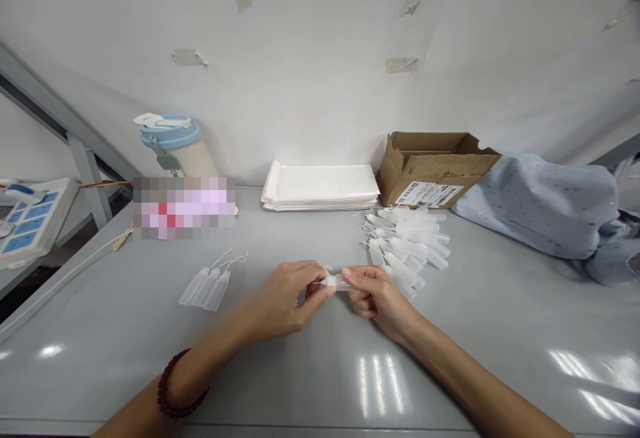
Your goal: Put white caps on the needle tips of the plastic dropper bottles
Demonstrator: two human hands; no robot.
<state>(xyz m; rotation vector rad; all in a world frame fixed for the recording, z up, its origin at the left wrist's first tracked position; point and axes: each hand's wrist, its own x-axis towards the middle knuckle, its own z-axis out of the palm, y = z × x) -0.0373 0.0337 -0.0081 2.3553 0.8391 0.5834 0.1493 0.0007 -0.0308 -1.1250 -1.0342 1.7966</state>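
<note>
Between my two hands, over the middle of the table, lies a small translucent plastic dropper bottle (343, 283) with a white nozzle end pointing left. My right hand (373, 293) is closed round its body. The fingers of my left hand (295, 295) pinch the nozzle end, partly hiding it. To the right, just beyond my right hand, is a heap of similar bottles (407, 241) with thin tips and strips. On the left, three such bottles (206, 289) lie side by side, apart from my left hand.
White padded envelopes (323, 185) are stacked against the wall, beside an open cardboard box (440, 168). A blue cloth hat (545, 205) lies at the right. At the back left stands a blue-lidded tumbler (187, 145) behind a blurred pink item (200, 208). A white cable (65, 278) runs along the left edge.
</note>
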